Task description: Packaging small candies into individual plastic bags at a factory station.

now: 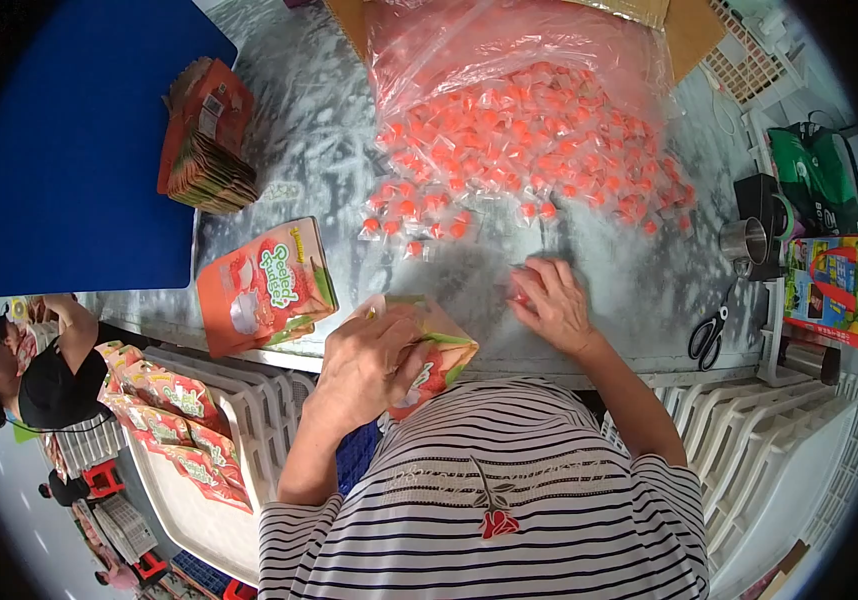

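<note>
My left hand [369, 362] grips a red and green candy pouch [446, 350] at the table's front edge, its fingers wrapped over the top. To its right, my right hand [557, 308] is closed over the tabletop, with a bit of a red wrapped candy [518, 293] showing at its fingertips. Ahead lies a large heap of red candies in clear wrappers [539, 140], spilling out of a plastic bag [509, 45]. Several loose candies [414, 215] sit at the heap's near left. Beside my left hand rests a stack of flat pouches [264, 288].
A cardboard box [694, 40] holds the bag's far end. More pouches [211, 175] stand bundled at the far left, near a blue board [79, 150]. Scissors [709, 337] and a metal cup [742, 240] are at right. Filled pouches [184, 430] lie in a white tray [174, 505] below left.
</note>
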`<state>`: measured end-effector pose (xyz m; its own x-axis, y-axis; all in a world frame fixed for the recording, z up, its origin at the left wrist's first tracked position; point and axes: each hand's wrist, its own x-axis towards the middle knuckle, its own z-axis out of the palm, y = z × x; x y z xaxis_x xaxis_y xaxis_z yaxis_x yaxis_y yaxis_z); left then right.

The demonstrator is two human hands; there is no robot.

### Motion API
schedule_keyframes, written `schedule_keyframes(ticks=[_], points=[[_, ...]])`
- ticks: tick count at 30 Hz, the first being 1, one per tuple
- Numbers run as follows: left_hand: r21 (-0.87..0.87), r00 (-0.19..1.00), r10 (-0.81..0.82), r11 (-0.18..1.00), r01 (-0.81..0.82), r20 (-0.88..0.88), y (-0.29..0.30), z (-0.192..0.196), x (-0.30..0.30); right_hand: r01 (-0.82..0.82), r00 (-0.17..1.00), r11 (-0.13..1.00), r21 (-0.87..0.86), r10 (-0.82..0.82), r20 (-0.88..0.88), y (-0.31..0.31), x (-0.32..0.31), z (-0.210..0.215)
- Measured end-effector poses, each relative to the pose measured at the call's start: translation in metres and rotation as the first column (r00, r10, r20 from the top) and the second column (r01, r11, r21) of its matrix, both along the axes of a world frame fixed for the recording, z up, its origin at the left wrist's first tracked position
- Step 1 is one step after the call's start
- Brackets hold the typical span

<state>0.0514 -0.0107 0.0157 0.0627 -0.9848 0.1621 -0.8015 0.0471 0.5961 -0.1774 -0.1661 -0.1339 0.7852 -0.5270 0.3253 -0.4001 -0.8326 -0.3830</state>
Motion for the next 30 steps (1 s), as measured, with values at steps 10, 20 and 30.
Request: schedule_keyframes(ticks=[10, 20, 30], points=[[0.023, 0.992, -0.127, 0.992, 0.127, -0.004, -0.02, -0.004, -0.011, -0.068, 0.93, 0.532, 0.844, -0.273, 0.247, -0.007, 0.011, 0.069], [-0.018, 0.972, -0.216, 0.976, 0.215, -0.093, -0.015, -0.003, -0.02, -0.205, 0.979, 0.446, 0.871, 0.104, 0.177, 0.005, 0.047, 0.113], [-0.043, 0.967, -0.244, 0.969, 0.242, -0.071, -0.021, -0.015, -0.028, -0.079, 0.981, 0.628, 0.774, 0.186, -0.051, -0.002, 0.038, 0.139]])
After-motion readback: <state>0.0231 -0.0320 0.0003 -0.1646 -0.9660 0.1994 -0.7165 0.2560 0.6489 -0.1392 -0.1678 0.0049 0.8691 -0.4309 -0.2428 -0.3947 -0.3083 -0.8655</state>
